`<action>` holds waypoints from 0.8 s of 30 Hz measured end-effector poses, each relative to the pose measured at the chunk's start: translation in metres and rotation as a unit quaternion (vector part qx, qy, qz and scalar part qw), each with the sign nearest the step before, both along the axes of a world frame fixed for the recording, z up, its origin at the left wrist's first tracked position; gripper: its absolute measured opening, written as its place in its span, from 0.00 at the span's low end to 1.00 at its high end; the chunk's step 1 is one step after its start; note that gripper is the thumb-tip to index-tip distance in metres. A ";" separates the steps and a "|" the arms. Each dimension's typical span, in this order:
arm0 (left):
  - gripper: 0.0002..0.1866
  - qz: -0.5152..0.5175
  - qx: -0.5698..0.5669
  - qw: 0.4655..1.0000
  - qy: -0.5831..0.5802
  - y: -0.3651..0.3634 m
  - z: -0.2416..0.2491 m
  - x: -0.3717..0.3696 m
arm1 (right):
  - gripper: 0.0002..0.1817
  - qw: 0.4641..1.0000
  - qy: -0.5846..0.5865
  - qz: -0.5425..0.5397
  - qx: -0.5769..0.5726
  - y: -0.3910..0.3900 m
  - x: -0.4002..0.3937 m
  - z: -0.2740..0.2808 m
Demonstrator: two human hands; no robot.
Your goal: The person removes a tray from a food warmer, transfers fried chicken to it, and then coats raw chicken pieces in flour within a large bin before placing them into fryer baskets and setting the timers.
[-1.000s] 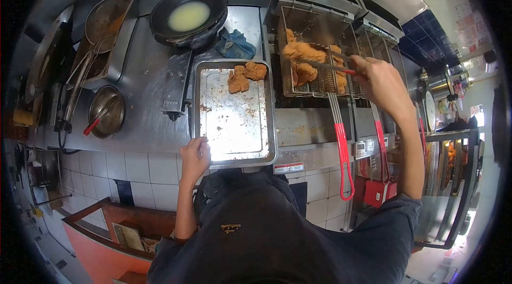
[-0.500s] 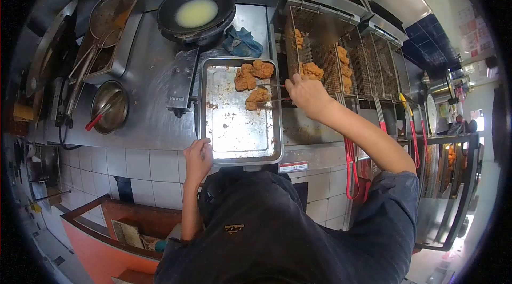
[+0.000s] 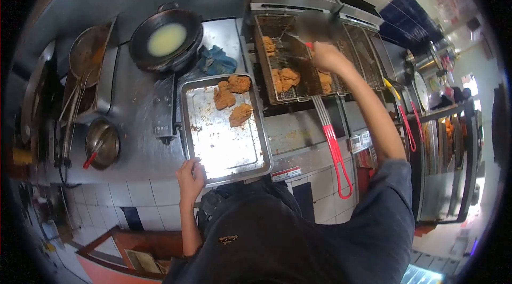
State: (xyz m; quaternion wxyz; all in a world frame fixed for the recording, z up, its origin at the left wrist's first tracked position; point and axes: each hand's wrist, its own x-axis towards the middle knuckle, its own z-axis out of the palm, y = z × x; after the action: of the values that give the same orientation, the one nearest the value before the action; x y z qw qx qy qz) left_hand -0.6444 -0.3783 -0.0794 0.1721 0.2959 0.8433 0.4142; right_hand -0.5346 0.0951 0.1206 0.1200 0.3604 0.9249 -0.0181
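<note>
A shallow metal tray lies in front of me with three pieces of fried chicken near its far right side. My left hand is closed at the tray's near left corner, fingers curled on the rim. Over the fryer baskets, my right hand grips metal tongs with a bit of red at the grip. The tongs' tips reach left above the wire basket. More fried chicken sits in that basket, and another piece lies under my right wrist.
Red-handled basket grips stick out toward me. Behind the tray stand a black wok with pale yellow liquid and a crumpled blue cloth. A metal bowl with a red-handled utensil is at left. A glass-sided cabinet stands at right.
My right hand has moved from the tray's right edge up over the baskets with the tongs, leaving the third chicken piece on the tray. The view has shifted; my left hand stays at the corner.
</note>
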 end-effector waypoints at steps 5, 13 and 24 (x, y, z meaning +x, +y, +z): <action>0.10 -0.005 -0.012 1.000 0.025 0.001 0.012 0.003 | 0.07 0.911 -0.313 0.265 0.054 0.058 -0.044 -0.094; 0.09 0.018 -0.022 1.000 0.005 -0.008 0.001 0.005 | 0.15 0.952 0.070 -0.165 -0.247 0.117 -0.094 -0.211; 0.10 0.024 -0.003 1.000 -0.001 -0.006 0.003 0.002 | 0.25 0.992 -0.075 0.002 -0.101 0.046 -0.071 -0.104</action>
State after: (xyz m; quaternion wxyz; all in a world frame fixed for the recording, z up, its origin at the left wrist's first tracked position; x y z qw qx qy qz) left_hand -0.6427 -0.3848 -0.0760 0.1639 0.2751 0.8512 0.4158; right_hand -0.6059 0.1416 0.0163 0.2251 0.3451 0.9073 -0.0841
